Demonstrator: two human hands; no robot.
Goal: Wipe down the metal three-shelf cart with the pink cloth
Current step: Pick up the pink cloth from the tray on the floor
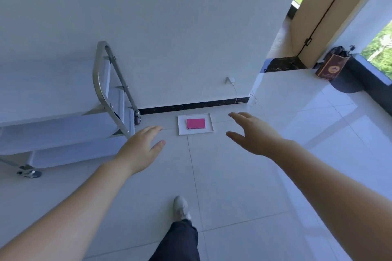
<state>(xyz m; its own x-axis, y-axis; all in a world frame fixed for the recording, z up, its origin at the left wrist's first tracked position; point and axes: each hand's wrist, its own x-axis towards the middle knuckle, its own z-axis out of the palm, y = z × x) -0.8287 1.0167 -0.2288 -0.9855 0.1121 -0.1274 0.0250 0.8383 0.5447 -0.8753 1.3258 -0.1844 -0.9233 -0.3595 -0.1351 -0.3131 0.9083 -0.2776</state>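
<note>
A folded pink cloth [195,123] lies in a shallow white tray [210,125] on the tiled floor near the wall. The metal three-shelf cart [63,125] stands at the left on castors, its curved handle bar rising toward the wall. My left hand [142,146] is stretched forward with straight fingers, holding nothing, between the cart's end and the tray. My right hand [252,133] reaches forward on the tray's right side, fingers spread and empty. Both hands are short of the cloth and touch nothing.
A white wall with a black skirting [191,105] runs behind the tray. A charger and cable [231,82] hang from a wall socket. A brown paper bag [331,65] stands by the window at the right. My foot [180,207] steps on the glossy tiles below.
</note>
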